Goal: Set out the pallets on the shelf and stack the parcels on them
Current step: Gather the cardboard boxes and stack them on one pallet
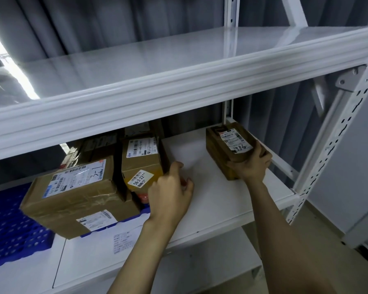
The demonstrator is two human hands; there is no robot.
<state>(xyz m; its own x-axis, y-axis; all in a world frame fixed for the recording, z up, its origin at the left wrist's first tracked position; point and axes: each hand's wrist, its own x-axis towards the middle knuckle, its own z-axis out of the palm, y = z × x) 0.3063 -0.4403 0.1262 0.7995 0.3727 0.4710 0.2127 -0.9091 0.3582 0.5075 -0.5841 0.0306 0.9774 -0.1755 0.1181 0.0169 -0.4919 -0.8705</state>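
Observation:
A blue plastic pallet [11, 230] lies on the left part of the white shelf [217, 200]. On it stand several cardboard parcels: a large one [72, 196] in front and a taller one [141, 160] with a yellow label to its right. My right hand [250, 164] grips the near end of a small brown parcel [229, 145] resting on the bare shelf at the right. My left hand [171, 194] hovers beside the tall parcel's right edge, fingers loosely curled, holding nothing.
An upper white shelf board [179, 85] overhangs the working level and limits headroom. A perforated white upright [336, 145] stands at the right. A lower shelf [179, 270] sits beneath. Grey curtain hangs behind the rack.

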